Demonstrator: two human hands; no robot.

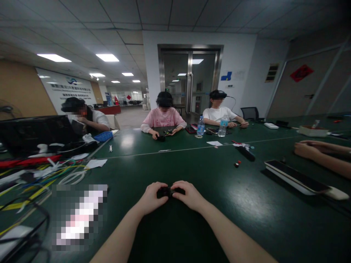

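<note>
Both my hands meet in front of me, low over the dark green table (148, 166). Between them is a small black object (165, 191), mostly covered by fingers, so its kind cannot be made out. My left hand (153, 197) pinches its left side with thumb and fingers. From the other side, my right hand (188, 195) grips it the same way, thumb toward me and fingers curled over the far edge. The fingertips of the two hands almost touch.
Cables (41, 186) tangle at the left, beside a blurred-out flat item (82, 215). A phone on a white box (297, 177) lies at the right, near another person's hands (309, 149). Water bottles (201, 126) stand across the table, where several people in headsets sit.
</note>
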